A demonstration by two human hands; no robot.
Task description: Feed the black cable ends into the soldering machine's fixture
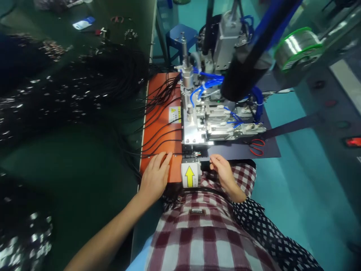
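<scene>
My left hand lies on the orange plate with its fingers stretched out. Its fingertips touch a black cable that runs across the plate to a small fixture. At that fixture the cable's thin coloured wire ends stick out to the right. My right hand is just right of these wire ends, thumb and fingers pinched together; whatever is between them is too small to make out. More black cables lie side by side on the plate, leading into the metal machine. A yellow arrow label marks the near block.
Red-handled scissors lie on the dark base to the right. A green-rimmed solder wire spool and a dark tube hang above the machine. Bundled black cables cover the left table. A blue stool stands behind.
</scene>
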